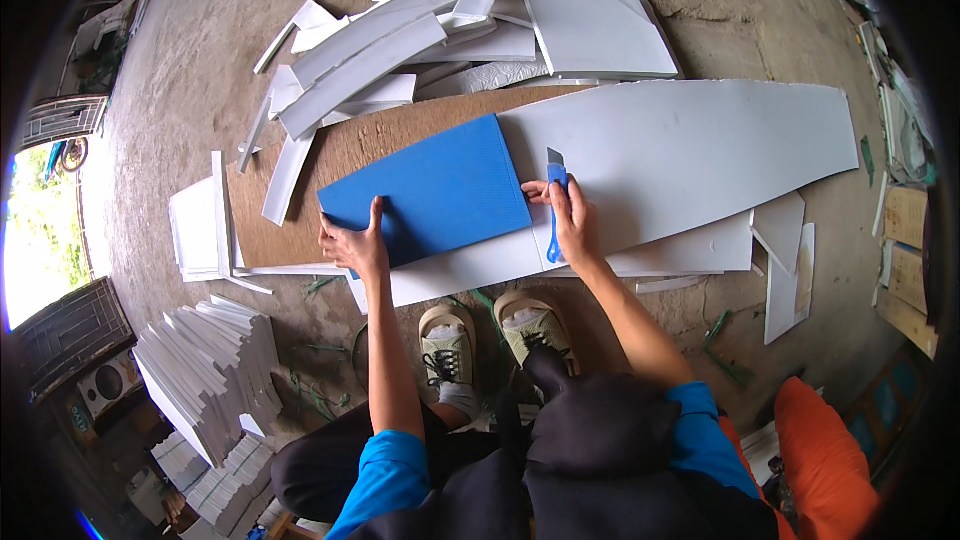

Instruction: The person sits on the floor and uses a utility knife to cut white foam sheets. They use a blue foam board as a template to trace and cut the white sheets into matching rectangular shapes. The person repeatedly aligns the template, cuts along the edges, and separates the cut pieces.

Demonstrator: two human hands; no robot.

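Observation:
A blue rectangular board (430, 185) lies at a slant over a large white sheet (700, 140) and a brown wooden board (270, 225). My left hand (356, 246) grips its lower left corner, with the thumb on top and the fingers at the edge. In my right hand (572, 225) is a blue utility knife (557, 175), blade out and pointing away from me. Some fingers of that hand reach to the blue board's right edge. Beneath the blue board, another part of the white sheeting (450, 278) shows along the near side.
White offcuts (370, 50) are heaped beyond the boards, beside a squarish white panel (600, 25). Stacked white pieces (210, 370) stand at the lower left. More scraps (785, 270) lie to the right. My shoes (447, 345) are close to the near edge. Someone's orange-clad leg (820, 460) is at the lower right.

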